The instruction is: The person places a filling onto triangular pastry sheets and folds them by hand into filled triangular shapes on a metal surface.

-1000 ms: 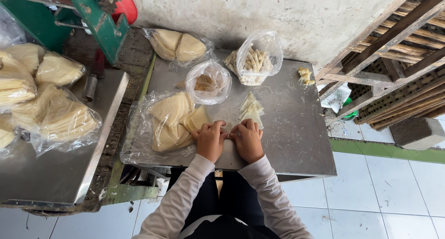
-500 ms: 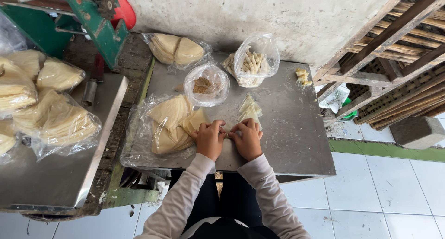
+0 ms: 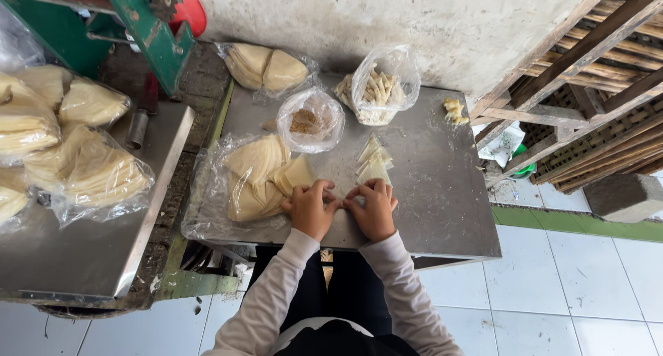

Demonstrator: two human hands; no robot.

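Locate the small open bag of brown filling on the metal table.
In the head view, the bag of brown filling sits mid-table, beyond the left hand, between the stack of pale wrappers and the bag of rolled sticks.

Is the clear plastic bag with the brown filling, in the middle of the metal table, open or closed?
Open. The clear plastic bag of brown filling has its mouth spread wide and rolled back, so the brown crumbs inside show from above.

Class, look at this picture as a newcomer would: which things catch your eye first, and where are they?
First, the left hand and right hand, side by side at the near edge of the steel table, fingers curled down on it. Beside them lies a pile of pale wrappers on clear plastic. Further back stand a bag of rolls and a bag of brown filling.
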